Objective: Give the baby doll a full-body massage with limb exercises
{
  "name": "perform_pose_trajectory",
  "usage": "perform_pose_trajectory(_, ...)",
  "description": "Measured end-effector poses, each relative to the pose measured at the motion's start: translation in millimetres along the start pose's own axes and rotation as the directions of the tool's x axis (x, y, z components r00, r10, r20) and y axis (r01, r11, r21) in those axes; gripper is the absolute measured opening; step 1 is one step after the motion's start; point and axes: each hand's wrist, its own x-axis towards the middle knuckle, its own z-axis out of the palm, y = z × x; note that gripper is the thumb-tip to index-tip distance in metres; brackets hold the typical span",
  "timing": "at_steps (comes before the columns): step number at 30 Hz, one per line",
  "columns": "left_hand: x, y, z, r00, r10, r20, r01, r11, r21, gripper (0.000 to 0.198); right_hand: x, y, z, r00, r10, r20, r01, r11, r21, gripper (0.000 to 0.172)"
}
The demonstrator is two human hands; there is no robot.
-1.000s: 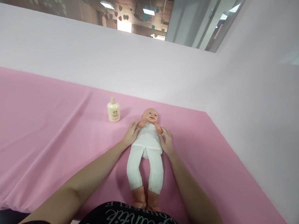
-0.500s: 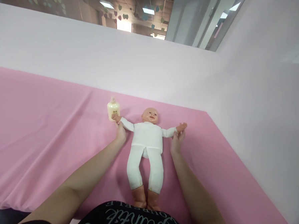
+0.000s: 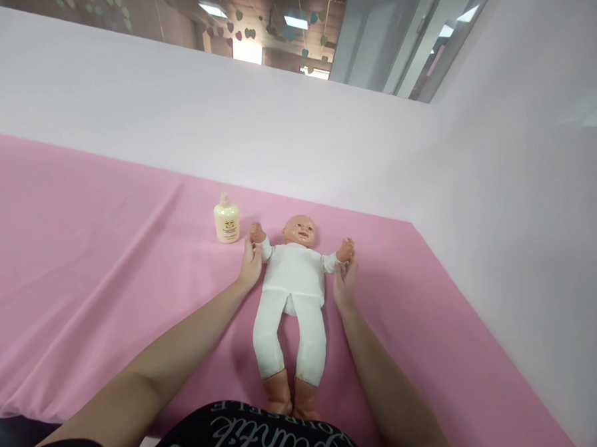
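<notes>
1. Head view: baby doll lies face-up, head toward the pink surface's far edge.
2. Left hand and right hand each hold a doll forearm.
3. Pump bottle stands near that edge.

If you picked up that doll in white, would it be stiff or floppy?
The doll would probably flop a little, since its legs look cloth-covered and softly padded. Its glossy head seems hard and may loll if unsupported. The smooth bare feet could be slipperier to grip than the matt white legs.
</notes>
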Motion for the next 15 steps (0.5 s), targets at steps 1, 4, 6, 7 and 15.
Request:
perform_pose_trajectory(1, -1.3, 1.9, 1.7, 0.998, 0.045, 0.048, -0.048, 0.998, 0.047, 0.056, -2.3, 0.8, 1.1, 0.999, -0.014, 0.047, 0.016, 0.999, -0.044, 0.063)
perform_pose_trajectory(4, -3.9, 4.5, 6.2, 0.961, 0.139, 0.240, -0.189, 0.961, 0.202, 0.050, -6.8, 4.8, 2.7, 0.961, -0.125, 0.248, 0.190, 0.948, -0.254, 0.050)
perform_pose_trajectory(6, -4.5, 4.3, 8.2, 0.924, 0.146, 0.353, -0.255, 0.923, 0.288, 0.044, -7.5, 6.3, 3.1, 0.899, -0.190, 0.394, 0.339, 0.872, -0.352, 0.045)
perform_pose_trajectory(7, -4.5, 3.9, 8.9, 0.912, 0.140, 0.385, -0.273, 0.908, 0.317, 0.042, -7.3, 6.6, 3.1, 0.874, -0.210, 0.438, 0.390, 0.842, -0.374, 0.045)
perform_pose_trajectory(15, -3.0, 4.3, 6.5, 0.959, 0.129, 0.253, -0.194, 0.949, 0.249, 0.046, -5.7, 12.8, -0.1, 0.950, -0.151, 0.272, 0.243, 0.908, -0.342, 0.049)
